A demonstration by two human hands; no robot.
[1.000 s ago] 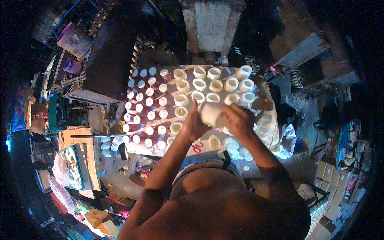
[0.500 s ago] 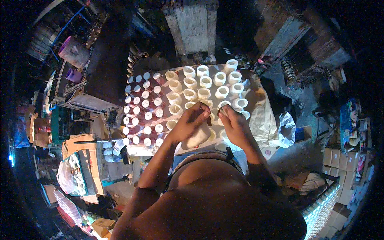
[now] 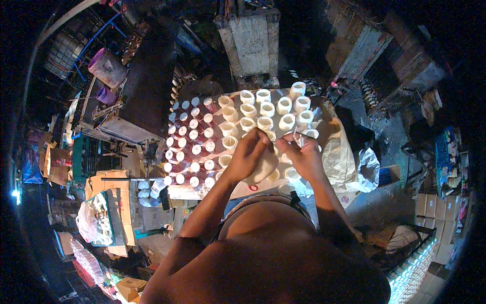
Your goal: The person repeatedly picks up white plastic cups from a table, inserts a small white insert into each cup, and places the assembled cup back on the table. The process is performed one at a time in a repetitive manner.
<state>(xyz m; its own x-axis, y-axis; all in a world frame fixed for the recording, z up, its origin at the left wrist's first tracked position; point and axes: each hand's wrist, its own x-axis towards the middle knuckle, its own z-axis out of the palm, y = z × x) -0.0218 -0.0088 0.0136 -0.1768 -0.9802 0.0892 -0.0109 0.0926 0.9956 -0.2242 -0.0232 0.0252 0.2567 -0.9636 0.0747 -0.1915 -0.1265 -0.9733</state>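
Note:
Over the near part of the table (image 3: 316,191), my two hands come close together, fingertips almost meeting. My left hand (image 3: 248,154) is closed in a pinch, and whatever lies between its fingertips is too small to make out. A pale rounded thing (image 3: 266,167) shows just beneath it, partly covered. Several thin white sticks (image 3: 299,138) stick out from the fingers of my right hand (image 3: 304,157), which is curled closed. Around and beyond both hands stand rows of white open-topped cups (image 3: 267,109). Further left are rows of reddish cylinders with round white tops (image 3: 195,151).
Brown paper (image 3: 339,152) and a crumpled white bag (image 3: 368,169) lie along the table's right side. A dark cabinet (image 3: 134,109) stands to the left, with a bucket (image 3: 107,68) beyond. Cardboard boxes (image 3: 435,213) are stacked at the right; a tray of white pieces (image 3: 101,220) sits lower left.
My right hand has turned, and white sticks now show among its fingers. The hands remain close together. The whole view has shifted slightly, with the table appearing further right and lower.

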